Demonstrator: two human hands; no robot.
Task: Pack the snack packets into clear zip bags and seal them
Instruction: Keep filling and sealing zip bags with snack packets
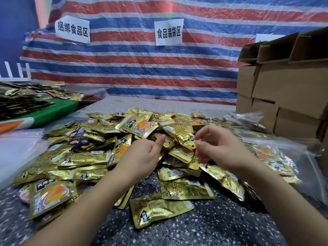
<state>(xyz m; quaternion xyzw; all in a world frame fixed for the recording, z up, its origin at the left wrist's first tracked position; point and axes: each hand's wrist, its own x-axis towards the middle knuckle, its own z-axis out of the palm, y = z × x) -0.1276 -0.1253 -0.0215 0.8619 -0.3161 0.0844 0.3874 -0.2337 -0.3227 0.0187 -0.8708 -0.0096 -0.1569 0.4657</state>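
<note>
The grip of the right hand (215,148) is pinched with thumb and fingers on the edge of one gold snack packet (186,139) at the top of the pile of packets (92,157). The left hand (147,157) is held loosely curled just above the pile, thumb raised, gripping nothing. The pile is spread across the speckled bench (204,228). Filled clear zip bags (276,157) are seen at the right, beside stacked cardboard boxes (287,89).
</note>
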